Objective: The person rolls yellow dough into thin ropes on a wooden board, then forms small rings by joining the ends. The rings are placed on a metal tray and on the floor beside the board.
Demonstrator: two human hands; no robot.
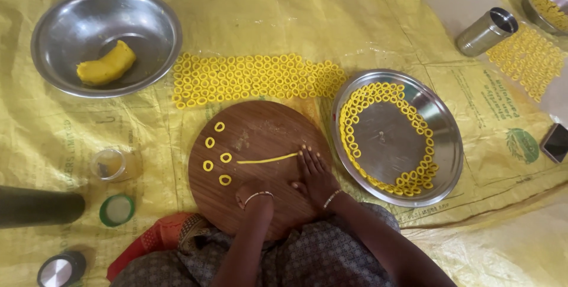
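A round wooden board lies in front of me on a yellow sheet. My right hand rests flat on it, fingertips at the right end of a thin yellow dough strand. My left hand is curled at the board's near edge, and what is inside it is hidden. Several small dough rings sit on the board's left side. To the right, a steel plate carries dough rings around its rim.
Rows of dough rings lie beyond the board. A steel bowl at the far left holds a dough lump. A steel tumbler, a second bowl, more rings and a phone are on the right. A glass jar and green lid are on the left.
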